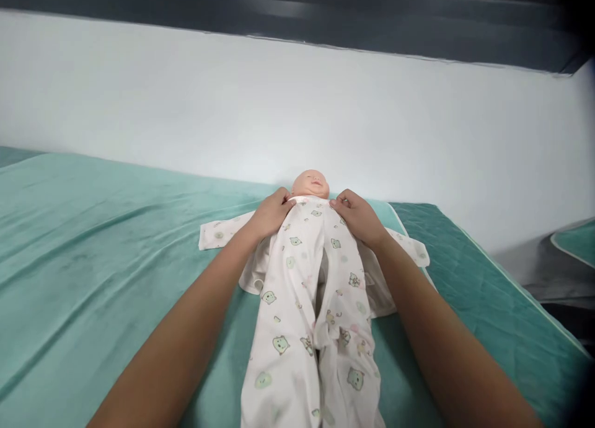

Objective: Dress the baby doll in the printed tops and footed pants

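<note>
A baby doll lies on its back near the wall, its head showing above the cloth. Spread over its body are white baby pants printed with small green animals, waistband up by the doll's chin and legs running toward me. My left hand pinches the left corner of the waistband. At the opposite corner, my right hand grips the waistband between thumb and fingers. A matching white baby shirt lies beneath, with its sleeves stretched out to both sides. The pants hide the doll's torso and legs.
A light green sheet with soft creases covers the bed. Darker green quilted padding shows along the right side. Behind the doll stands a white wall, with a dark metal beam across the top.
</note>
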Motion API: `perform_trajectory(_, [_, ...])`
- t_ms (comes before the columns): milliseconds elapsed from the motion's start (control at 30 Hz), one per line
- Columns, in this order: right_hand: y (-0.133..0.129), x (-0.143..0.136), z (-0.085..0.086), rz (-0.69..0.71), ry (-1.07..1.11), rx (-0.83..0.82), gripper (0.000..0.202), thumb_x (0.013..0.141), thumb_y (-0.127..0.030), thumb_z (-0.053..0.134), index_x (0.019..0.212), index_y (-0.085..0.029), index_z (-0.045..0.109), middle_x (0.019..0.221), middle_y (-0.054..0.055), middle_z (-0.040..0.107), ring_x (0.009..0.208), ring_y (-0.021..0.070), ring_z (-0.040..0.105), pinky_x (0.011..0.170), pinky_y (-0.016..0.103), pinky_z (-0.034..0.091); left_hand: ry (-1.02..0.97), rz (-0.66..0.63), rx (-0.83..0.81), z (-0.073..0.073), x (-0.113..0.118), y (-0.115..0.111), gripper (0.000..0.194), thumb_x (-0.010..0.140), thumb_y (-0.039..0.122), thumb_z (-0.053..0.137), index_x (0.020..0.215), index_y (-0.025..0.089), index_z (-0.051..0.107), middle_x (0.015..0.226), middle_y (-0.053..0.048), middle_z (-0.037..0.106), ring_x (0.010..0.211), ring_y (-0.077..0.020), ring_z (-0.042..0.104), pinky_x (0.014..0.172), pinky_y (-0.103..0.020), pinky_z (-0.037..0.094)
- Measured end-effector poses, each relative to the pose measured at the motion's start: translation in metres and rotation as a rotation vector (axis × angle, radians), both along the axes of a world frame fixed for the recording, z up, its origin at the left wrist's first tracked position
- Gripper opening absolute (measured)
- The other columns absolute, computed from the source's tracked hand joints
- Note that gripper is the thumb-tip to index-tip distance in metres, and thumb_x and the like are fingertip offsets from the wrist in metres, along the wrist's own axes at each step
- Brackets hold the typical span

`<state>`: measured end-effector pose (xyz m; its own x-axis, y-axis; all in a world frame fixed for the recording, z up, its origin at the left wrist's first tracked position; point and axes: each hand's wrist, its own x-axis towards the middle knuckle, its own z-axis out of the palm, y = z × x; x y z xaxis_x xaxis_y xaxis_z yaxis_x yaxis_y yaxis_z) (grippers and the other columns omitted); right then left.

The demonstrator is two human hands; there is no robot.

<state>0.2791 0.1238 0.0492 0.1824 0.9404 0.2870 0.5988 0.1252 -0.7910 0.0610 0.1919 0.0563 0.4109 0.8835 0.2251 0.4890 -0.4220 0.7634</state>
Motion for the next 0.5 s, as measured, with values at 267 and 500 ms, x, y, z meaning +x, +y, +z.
perform_trajectory(267, [-0.006,-0.001,-0.011,0.036,-0.03,0.093,0.024,0.088,-0.046,0.055,0.078,-0.025,0.051,0.073,-0.002,0.053,0.07,0.0162,0.047,0.069,0.031,0.037,0.121,-0.003,0.403,-0.013,0.0,-0.007,0.018,0.094,0.035,0.047,0.091,0.022,0.059,0.104,-0.008,0.064,0.1,-0.0256,0.055,0.084,-0.036,0.039])
perform_trajectory(500, [0.001,0.008,-0.013,0.091,-0.03,0.01,0.031,0.091,-0.051,0.048,0.077,-0.023,0.051,0.091,0.0,0.064,0.087,0.0179,0.055,0.078,0.031,0.038,-0.05,0.064,0.066,-0.009,0.003,0.003,0.017,0.089,0.037,0.053,0.081,0.022,0.059,0.079,0.002,0.064,0.075,-0.0161,0.056,0.068,-0.028,0.037])
